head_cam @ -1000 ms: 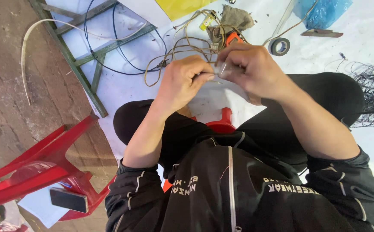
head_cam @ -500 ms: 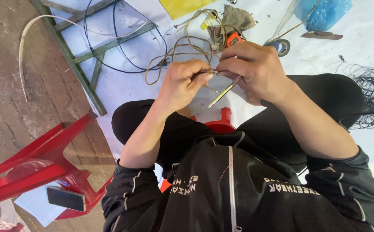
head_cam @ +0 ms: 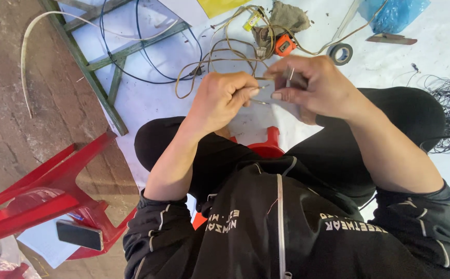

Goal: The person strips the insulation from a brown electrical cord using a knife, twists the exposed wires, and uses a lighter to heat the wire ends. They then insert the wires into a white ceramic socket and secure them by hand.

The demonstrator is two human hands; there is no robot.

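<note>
Since half a second ago, the thin yellowish wire no longer slants down; left hand (head_cam: 222, 101) pinches its end (head_cam: 260, 102), right hand (head_cam: 318, 88) grips a flat grey piece (head_cam: 264, 91).

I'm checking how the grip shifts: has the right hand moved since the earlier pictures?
Yes. The right hand has slid slightly toward the tape roll, and the thin rod that slanted below it no longer shows.

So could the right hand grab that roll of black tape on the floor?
Probably yes. The roll of black tape lies just beyond the right hand with bare white sheet between, but that hand is pinching a small grey piece together with the left hand.
</note>
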